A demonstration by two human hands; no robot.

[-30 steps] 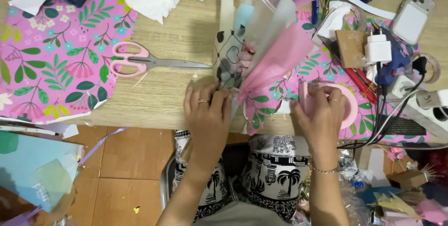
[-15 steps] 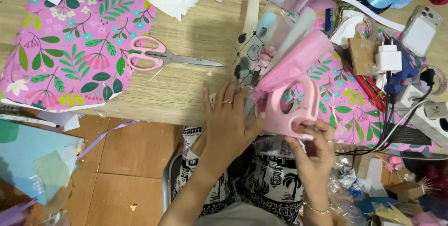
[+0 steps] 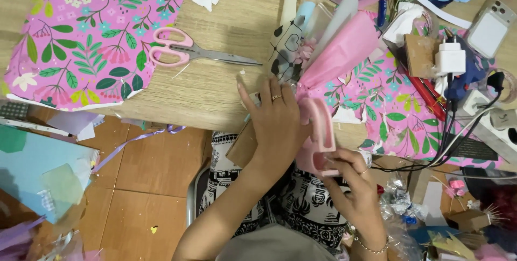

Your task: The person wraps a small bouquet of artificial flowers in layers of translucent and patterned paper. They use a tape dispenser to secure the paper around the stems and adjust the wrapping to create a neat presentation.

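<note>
My left hand (image 3: 277,123), with a ring on one finger, presses down on the narrow lower end of a wrapped bouquet (image 3: 336,51) of pink tissue and clear patterned film lying on the wooden table (image 3: 215,86). My right hand (image 3: 347,177) holds a pink tape dispenser (image 3: 322,137) upright against the bouquet's stem end, just off the table's front edge. A bracelet circles that wrist.
Pink-handled scissors (image 3: 186,51) lie left of the bouquet. Floral pink paper (image 3: 86,40) covers the left of the table, another sheet (image 3: 388,110) the right. A white charger (image 3: 449,56), cables, a phone (image 3: 487,26), ribbon and boxes crowd the right side. Coloured sheets (image 3: 37,169) lie on the floor.
My right hand picked the pink tape dispenser up off the table and brought it down and left to the bouquet's stem. My left hand stayed pressed on the stem.
</note>
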